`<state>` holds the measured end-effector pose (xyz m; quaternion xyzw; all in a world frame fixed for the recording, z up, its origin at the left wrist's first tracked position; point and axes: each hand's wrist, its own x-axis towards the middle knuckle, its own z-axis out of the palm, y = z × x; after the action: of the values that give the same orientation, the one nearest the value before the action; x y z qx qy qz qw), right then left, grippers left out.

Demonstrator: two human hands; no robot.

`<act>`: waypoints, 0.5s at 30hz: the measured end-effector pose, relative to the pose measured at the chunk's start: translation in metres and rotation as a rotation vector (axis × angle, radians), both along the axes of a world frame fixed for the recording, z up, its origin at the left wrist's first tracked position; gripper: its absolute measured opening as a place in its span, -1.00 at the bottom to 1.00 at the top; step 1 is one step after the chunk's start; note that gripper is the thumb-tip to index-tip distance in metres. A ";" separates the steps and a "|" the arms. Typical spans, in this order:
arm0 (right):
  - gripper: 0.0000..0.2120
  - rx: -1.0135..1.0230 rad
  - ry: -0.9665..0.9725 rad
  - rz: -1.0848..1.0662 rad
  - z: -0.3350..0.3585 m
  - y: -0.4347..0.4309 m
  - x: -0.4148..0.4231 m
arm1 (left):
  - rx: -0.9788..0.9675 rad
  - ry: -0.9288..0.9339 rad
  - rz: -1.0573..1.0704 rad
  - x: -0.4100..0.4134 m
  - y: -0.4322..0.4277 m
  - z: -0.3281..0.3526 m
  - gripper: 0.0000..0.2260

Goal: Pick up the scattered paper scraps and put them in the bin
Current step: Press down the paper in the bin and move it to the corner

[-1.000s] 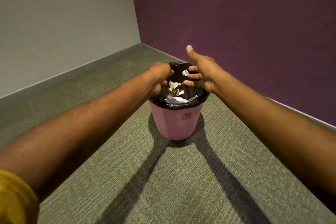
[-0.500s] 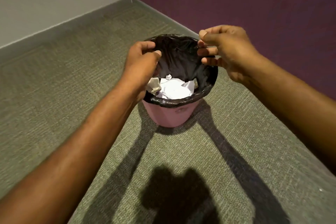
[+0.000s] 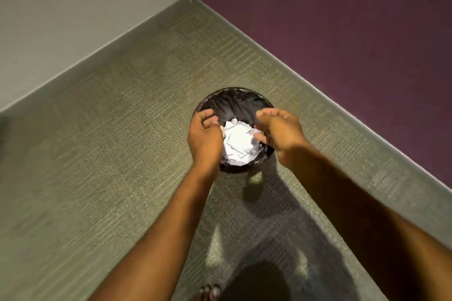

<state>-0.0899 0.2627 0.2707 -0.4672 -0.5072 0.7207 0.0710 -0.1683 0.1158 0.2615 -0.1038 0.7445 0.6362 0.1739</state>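
Seen from above, the bin point(image 3: 244, 168) has a black liner point(image 3: 234, 101) and stands on the carpet near the room's corner. White paper scraps point(image 3: 238, 140) are piled inside it, with a small tan scrap at their left edge. My left hand point(image 3: 204, 139) hovers over the bin's left rim with its fingers loosely curled, and I see nothing in it. Over the right rim is my right hand point(image 3: 280, 132), fingers curled down toward the paper pile. No scrap shows between those fingers either. The bin's pink wall is hidden from this angle.
Grey-green carpet point(image 3: 122, 154) surrounds the bin. A grey wall point(image 3: 73, 7) runs along the left and a purple wall point(image 3: 342, 32) along the right, meeting just behind the bin. My toes point(image 3: 208, 292) show at the bottom edge.
The view has tilted to look straight down into the bin. Both hands have left the liner's rim and now hang over the paper pile inside.
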 end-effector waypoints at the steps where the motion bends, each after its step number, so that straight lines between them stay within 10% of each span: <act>1: -0.89 -0.034 -0.016 -0.042 0.006 -0.006 0.007 | -0.017 -0.018 0.028 0.007 -0.004 0.012 -0.75; 15: -0.89 -0.405 -0.304 -0.255 0.086 -0.037 0.027 | -0.096 -0.617 0.128 0.011 -0.044 0.090 -0.79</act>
<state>-0.0629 0.2258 0.3571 -0.6346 -0.2948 0.7143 -0.0104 -0.1572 0.0719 0.3511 -0.3467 0.6777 0.5485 0.3460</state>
